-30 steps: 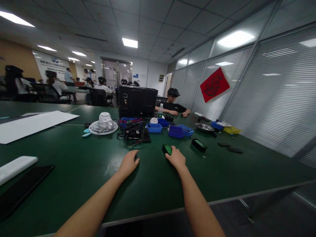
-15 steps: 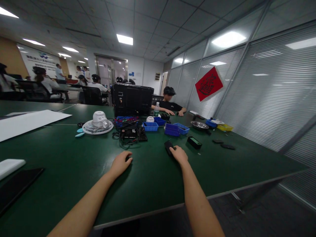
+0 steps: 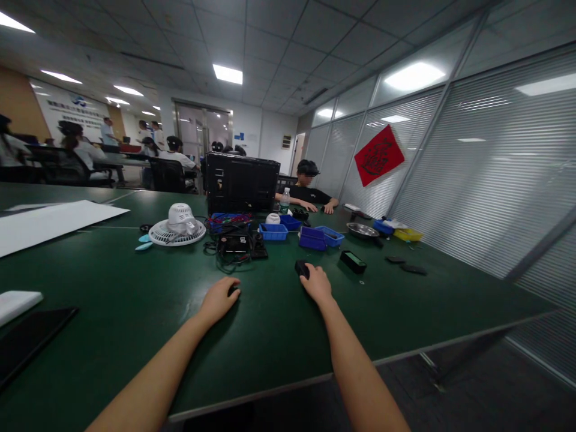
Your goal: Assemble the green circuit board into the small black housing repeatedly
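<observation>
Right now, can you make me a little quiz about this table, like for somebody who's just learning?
1. Fill in the blank: the person's ____ hand is holding a dark box.
2. True or false: in the picture, the white fan is farther right than the metal bowl.
3. Pick one. What colour is the tabletop? A) red B) green C) white

Key
1. Right: the right hand has its fingers on the box.
2. False: the white fan is farther left than the metal bowl.
3. B
</observation>
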The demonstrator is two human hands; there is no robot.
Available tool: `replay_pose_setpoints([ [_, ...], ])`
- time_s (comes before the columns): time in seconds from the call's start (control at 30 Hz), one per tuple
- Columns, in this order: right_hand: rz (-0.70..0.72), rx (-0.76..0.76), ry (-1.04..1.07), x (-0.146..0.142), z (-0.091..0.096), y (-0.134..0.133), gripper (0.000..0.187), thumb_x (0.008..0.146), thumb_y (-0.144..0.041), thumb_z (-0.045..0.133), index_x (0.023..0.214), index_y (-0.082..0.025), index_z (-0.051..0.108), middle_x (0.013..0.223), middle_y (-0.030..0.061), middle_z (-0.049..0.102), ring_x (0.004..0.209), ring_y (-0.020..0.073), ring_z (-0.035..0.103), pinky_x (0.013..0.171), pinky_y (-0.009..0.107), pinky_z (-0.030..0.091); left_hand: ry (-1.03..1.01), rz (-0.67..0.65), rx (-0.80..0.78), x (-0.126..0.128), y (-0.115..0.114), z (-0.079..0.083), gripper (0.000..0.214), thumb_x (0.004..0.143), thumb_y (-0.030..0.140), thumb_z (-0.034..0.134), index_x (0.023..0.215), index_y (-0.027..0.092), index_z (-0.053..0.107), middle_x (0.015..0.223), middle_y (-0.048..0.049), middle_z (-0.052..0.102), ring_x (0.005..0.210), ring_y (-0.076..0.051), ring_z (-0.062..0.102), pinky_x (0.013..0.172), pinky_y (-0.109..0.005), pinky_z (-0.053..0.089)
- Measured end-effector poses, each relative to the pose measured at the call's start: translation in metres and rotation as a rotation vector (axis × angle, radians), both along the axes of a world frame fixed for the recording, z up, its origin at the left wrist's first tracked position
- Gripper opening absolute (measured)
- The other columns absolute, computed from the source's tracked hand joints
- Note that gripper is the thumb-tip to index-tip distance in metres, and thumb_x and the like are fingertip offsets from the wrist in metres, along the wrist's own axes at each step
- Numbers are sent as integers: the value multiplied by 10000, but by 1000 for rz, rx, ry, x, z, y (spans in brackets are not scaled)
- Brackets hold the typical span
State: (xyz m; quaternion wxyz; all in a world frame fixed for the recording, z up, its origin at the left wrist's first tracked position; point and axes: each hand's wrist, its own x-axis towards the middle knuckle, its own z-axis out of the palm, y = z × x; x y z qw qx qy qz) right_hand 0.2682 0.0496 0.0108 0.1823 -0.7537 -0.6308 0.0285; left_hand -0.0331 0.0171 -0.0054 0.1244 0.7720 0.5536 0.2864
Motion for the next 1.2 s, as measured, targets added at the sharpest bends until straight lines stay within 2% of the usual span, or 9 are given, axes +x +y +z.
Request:
replay_pose_setpoints([
  [0.13, -37, 7, 96, 5, -6, 8, 505, 774, -383, 480, 1253, -227, 451, 1127, 121, 527, 991, 243, 530, 793, 318, 415, 1, 1, -13, 0, -2, 3, 263, 756, 264, 467, 966, 177, 600, 1007, -64, 620, 950, -193, 566, 865, -311, 426],
  [0.33, -181, -21, 347, 36, -6, 20, 424, 797, -399, 398, 1138, -205, 557, 1104, 81, 595, 974, 206, 567, 761, 275, 432, 25, -9, 2, -1, 0, 0, 264, 764, 280, 461, 967, 181, 598, 1002, -60, 621, 955, -191, 565, 860, -307, 426],
  [0.47, -245, -41, 332, 44, -4, 18, 441, 812, -421, 353, 1136, -203, 558, 1105, 110, 593, 977, 239, 567, 763, 328, 431, 33, -16, 16, -1, 0, -1, 267, 764, 278, 459, 969, 175, 595, 989, -62, 620, 950, -190, 564, 862, -307, 421],
  [0.63, -288, -49, 242, 37, 0, 9, 603, 741, -610, 397, 1151, -186, 524, 1113, 150, 571, 1036, 321, 510, 786, 424, 410, 24, -13, -6, -1, -1, 2, 270, 760, 275, 458, 970, 175, 595, 994, -64, 618, 954, -196, 563, 863, -315, 422],
  [0.83, -349, -74, 170, 31, 3, 7, 484, 715, -482, 523, 1056, -138, 533, 1058, 180, 575, 1018, 298, 517, 771, 395, 406, 34, -12, -24, -1, 0, -1, 286, 768, 287, 451, 988, 168, 590, 1024, -71, 606, 980, -200, 548, 885, -319, 408],
  [0.9, -363, 35, 209, 30, 4, 8, 457, 730, -470, 510, 1043, -138, 536, 1033, 168, 584, 989, 281, 530, 766, 368, 405, 39, -8, -31, -2, 1, -2, 285, 767, 288, 454, 990, 174, 589, 1022, -67, 606, 983, -198, 546, 889, -313, 403],
  [1.07, -353, 526, 252, 28, 10, 2, 485, 741, -463, 501, 1075, -112, 530, 1037, 159, 559, 999, 272, 491, 839, 346, 371, 52, -9, -32, -1, 0, -1, 287, 771, 289, 447, 992, 171, 588, 1015, -66, 603, 972, -196, 548, 877, -306, 405],
  [1.13, -298, 686, 285, 24, 12, -2, 507, 733, -475, 512, 1079, -105, 531, 1058, 161, 532, 1018, 272, 470, 871, 358, 358, 56, -14, -20, -1, 1, -1, 288, 773, 290, 447, 993, 169, 588, 1011, -67, 603, 971, -198, 546, 876, -309, 404],
  [1.2, -191, 762, 401, 16, 13, -3, 509, 729, -484, 521, 1080, -116, 529, 1060, 146, 524, 997, 255, 483, 867, 359, 375, 60, -14, -13, -1, 1, 0, 287, 773, 288, 449, 994, 171, 589, 1012, -66, 602, 971, -198, 544, 875, -311, 404],
])
